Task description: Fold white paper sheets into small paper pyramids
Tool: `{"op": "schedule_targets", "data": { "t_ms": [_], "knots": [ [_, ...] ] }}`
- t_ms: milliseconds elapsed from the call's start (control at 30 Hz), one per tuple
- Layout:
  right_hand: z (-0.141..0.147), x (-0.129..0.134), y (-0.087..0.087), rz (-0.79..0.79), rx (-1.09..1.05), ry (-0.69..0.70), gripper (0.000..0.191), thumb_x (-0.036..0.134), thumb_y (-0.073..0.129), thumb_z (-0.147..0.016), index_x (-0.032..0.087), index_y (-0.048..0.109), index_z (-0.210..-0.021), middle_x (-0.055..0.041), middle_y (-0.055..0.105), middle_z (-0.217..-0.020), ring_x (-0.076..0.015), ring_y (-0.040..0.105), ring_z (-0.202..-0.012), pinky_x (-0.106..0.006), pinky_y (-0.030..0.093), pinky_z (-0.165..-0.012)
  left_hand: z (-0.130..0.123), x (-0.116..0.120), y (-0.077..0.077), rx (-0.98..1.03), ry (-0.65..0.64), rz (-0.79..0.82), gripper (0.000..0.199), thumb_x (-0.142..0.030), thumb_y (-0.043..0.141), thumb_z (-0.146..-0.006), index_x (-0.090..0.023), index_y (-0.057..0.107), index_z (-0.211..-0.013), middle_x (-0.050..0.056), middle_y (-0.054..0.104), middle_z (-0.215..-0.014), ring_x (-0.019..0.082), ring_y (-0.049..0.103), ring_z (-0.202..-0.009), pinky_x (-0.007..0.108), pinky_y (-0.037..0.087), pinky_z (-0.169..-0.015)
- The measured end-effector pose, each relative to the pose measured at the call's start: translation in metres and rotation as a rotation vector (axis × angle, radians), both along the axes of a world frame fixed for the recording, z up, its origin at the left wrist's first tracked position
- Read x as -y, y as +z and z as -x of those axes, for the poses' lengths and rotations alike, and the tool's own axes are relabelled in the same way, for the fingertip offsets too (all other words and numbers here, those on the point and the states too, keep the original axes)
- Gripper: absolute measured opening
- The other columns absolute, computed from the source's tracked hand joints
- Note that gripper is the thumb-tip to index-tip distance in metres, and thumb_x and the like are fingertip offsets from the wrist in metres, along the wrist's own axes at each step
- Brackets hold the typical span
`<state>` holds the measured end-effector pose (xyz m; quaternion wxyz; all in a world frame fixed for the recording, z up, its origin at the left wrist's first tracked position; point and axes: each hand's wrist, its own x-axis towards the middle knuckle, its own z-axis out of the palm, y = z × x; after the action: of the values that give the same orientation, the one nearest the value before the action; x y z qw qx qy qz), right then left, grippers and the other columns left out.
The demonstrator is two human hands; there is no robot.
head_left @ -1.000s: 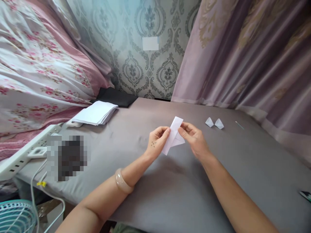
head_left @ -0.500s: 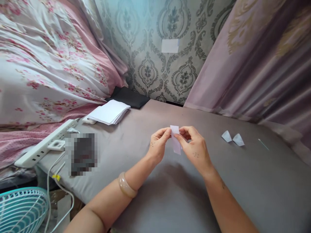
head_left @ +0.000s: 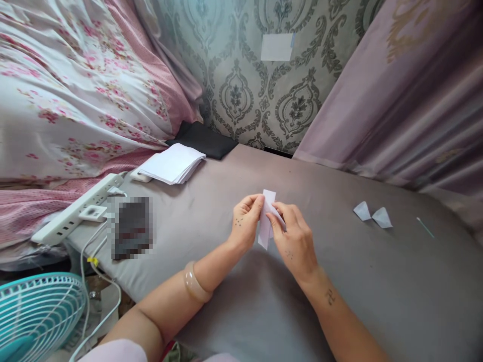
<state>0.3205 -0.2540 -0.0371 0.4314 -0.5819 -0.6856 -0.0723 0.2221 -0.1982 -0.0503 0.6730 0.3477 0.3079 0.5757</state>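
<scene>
A narrow folded strip of white paper (head_left: 265, 226) is held up between my two hands, above the middle of the grey-covered surface. My left hand (head_left: 247, 218) pinches its upper left edge with thumb and fingers. On the other side, my right hand (head_left: 296, 236) grips a part of the paper that sticks out to the right at a slant. Two small folded paper pieces, a left one (head_left: 362, 211) and a right one (head_left: 382, 217), lie to the right of my hands. Beyond them rests a thin cotton-swab-like stick (head_left: 425, 227).
A stack of white paper (head_left: 173, 163) lies at the back left, before a black flat item (head_left: 207, 141). A power strip (head_left: 79, 208) with cables runs along the left edge, near a blurred-out dark object (head_left: 133, 229). A turquoise fan (head_left: 37, 317) stands at the lower left.
The paper strip has tilted the other way, and a part of it now sticks out to the right in my right hand. My right hand has shifted slightly left and down. The view has tipped downward.
</scene>
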Motion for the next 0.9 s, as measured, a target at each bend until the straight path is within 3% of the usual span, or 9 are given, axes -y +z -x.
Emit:
{"op": "schedule_targets", "data": {
  "t_ms": [167, 367, 567, 900],
  "knots": [
    [-0.002, 0.000, -0.004, -0.017, 0.128, -0.027, 0.033, 0.019, 0.049, -0.095, 0.015, 0.057, -0.126, -0.0096, 0.064, -0.096, -0.0184, 0.062, -0.085, -0.031, 0.052, -0.074, -0.001, -0.002, -0.003, 0.001, -0.025, 0.025, 0.030, -0.042, 0.072, -0.076, -0.014, 0.067, -0.085, 0.001, 0.064, -0.074, 0.008, 0.054, -0.063, 0.022, 0.042, -0.062],
    [-0.002, 0.000, -0.006, 0.004, 0.212, -0.065, 0.035, 0.021, 0.045, -0.097, 0.013, 0.057, -0.128, -0.0104, 0.064, -0.094, -0.0189, 0.062, -0.082, -0.030, 0.052, -0.066, 0.000, -0.002, -0.007, -0.007, -0.082, -0.020, 0.032, -0.037, 0.071, -0.078, -0.013, 0.068, -0.099, 0.008, 0.071, -0.093, 0.015, 0.063, -0.083, 0.028, 0.046, -0.077],
    [-0.002, 0.001, -0.005, 0.014, 0.277, -0.099, 0.037, 0.021, 0.043, -0.097, 0.009, 0.055, -0.130, -0.0114, 0.064, -0.093, -0.0201, 0.061, -0.083, -0.031, 0.052, -0.064, -0.001, -0.002, -0.012, -0.016, -0.146, -0.105, 0.036, -0.032, 0.070, -0.079, -0.016, 0.067, -0.112, 0.010, 0.070, -0.110, 0.020, 0.064, -0.102, 0.032, 0.045, -0.091],
    [0.001, 0.000, -0.001, 0.028, 0.008, -0.057, 0.031, 0.020, 0.046, -0.096, 0.013, 0.063, -0.121, -0.0082, 0.064, -0.091, -0.0174, 0.062, -0.082, -0.031, 0.052, -0.072, -0.001, -0.001, -0.012, -0.036, -0.151, -0.102, 0.036, -0.031, 0.070, -0.079, -0.020, 0.069, -0.114, 0.008, 0.071, -0.111, 0.022, 0.063, -0.107, 0.037, 0.044, -0.098]
  ]
}}
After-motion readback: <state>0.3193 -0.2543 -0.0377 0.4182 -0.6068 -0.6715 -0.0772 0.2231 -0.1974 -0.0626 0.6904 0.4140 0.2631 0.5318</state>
